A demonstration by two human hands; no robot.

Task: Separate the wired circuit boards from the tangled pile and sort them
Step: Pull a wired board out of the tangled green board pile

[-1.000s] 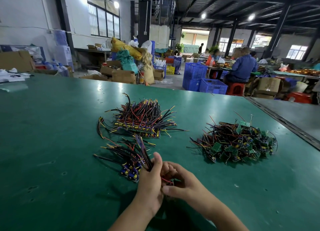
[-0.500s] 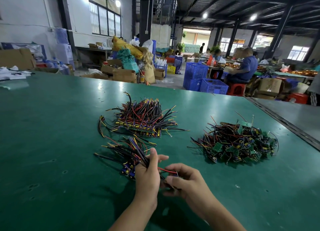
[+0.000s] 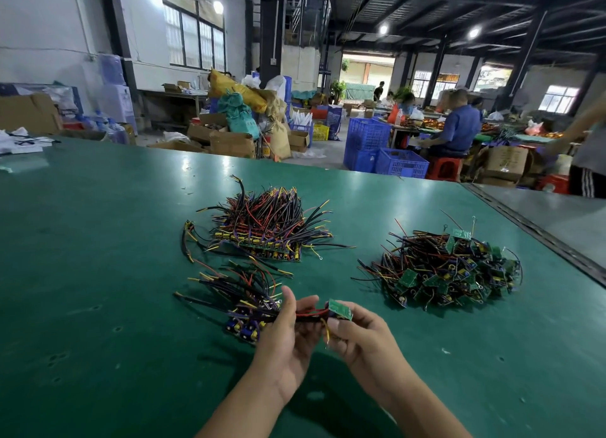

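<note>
On the green table (image 3: 98, 273) my left hand (image 3: 285, 336) grips a bundle of wired circuit boards (image 3: 242, 303), their black, red and yellow wires fanning out to the left. My right hand (image 3: 357, 336) pinches a single small green circuit board (image 3: 340, 309); its red and black wires run leftwards into the left hand. A neat stack of wired boards (image 3: 262, 231) lies farther back. The tangled pile of green boards and wires (image 3: 442, 270) sits to the right.
The table's far edge borders a workshop floor with cardboard boxes (image 3: 229, 142) and blue crates (image 3: 380, 149). A dark seam (image 3: 537, 240) runs along the table's right side. A seated person (image 3: 459, 126) works at another bench far behind.
My right hand has pulled one green board out to the right of the bundle, and its board face now shows. The left hand keeps its hold on the bundle.
</note>
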